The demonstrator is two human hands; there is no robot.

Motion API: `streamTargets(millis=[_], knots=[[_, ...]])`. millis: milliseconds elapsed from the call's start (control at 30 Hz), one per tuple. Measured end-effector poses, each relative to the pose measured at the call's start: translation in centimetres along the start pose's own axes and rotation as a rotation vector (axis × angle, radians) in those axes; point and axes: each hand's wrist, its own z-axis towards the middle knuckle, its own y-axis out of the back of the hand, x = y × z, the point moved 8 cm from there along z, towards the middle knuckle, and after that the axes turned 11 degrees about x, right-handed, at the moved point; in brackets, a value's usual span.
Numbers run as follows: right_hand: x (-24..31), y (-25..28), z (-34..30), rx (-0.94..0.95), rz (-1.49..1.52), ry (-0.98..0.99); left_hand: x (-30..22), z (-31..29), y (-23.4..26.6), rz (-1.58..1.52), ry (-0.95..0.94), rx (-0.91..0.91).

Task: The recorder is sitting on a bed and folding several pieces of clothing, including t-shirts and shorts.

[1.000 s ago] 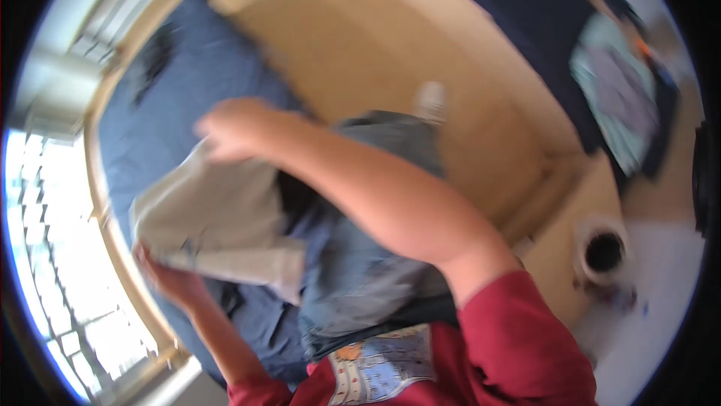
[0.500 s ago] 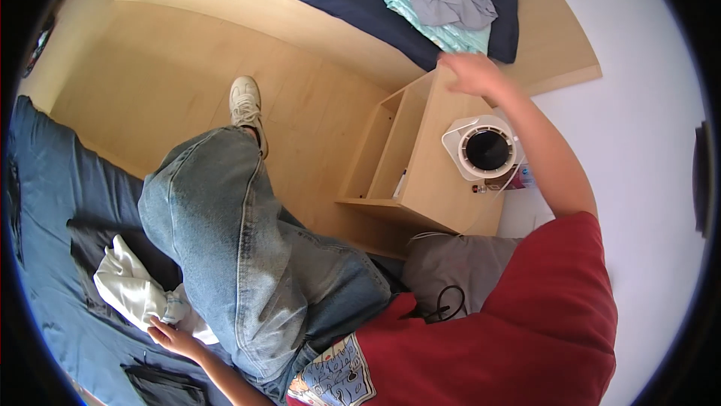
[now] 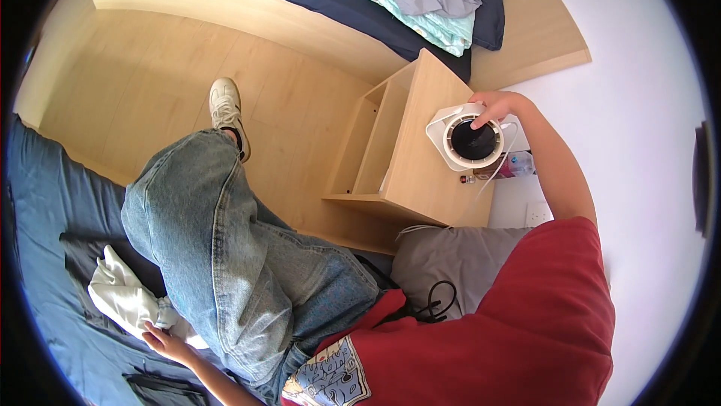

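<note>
A white round device [image 3: 451,152] with a black round face and a white bracket stands on the wooden bedside cabinet [image 3: 420,173]. It looks like a small desk fan, though the frames do not settle its kind. My right hand [image 3: 496,107] grips its far right rim, thumb over the black face and fingers at the outer edge, partly hidden. A white cable runs from the device. On the blue bed at lower left, my left hand [image 3: 169,344] lies at the edge of a crumpled white cloth [image 3: 120,289], its fingers loosely apart and touching it.
A plastic bottle [image 3: 518,164] and a tiny bottle [image 3: 467,179] stand beside the device. A grey pillow [image 3: 481,259] with a black cable leans below the cabinet, near a wall socket [image 3: 537,214]. Folded bedding [image 3: 428,0] lies on the opposite bed.
My right hand has come from the cabinet's far corner back to the device and taken hold of its rim. My left hand stays by the white cloth. The view has shifted slightly.
</note>
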Motion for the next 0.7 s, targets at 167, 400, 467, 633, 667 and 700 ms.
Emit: streamTargets(millis=[167, 400, 467, 633, 667, 700], knots=[[-0.1, 0.0, 0.1, -0.01, 0.039, 0.006, 0.2, 0.1, 0.0, -0.029, -0.007, 0.013], [-0.3, 0.2, -0.1, 0.018, 0.098, 0.003, 0.7, 0.1, 0.1, 0.041, 0.048, 0.011], [-0.6, 0.3, 0.2, 0.034, 0.101, -0.026, 0.4, 0.0, 0.1, 0.018, 0.028, -0.008], [-1.1, 0.3, 0.5, 0.099, 0.153, -0.098, 0.6, 0.1, 0.3, 0.041, 0.024, 0.003], [-1.5, 0.4, 0.7, 0.083, 0.178, -0.125, 0.6, 0.2, 0.2, 0.039, 0.02, 0.015], [-1.7, 0.4, 0.8, 0.083, 0.178, -0.126, 0.5, 0.1, 0.1, 0.039, 0.02, 0.016]])
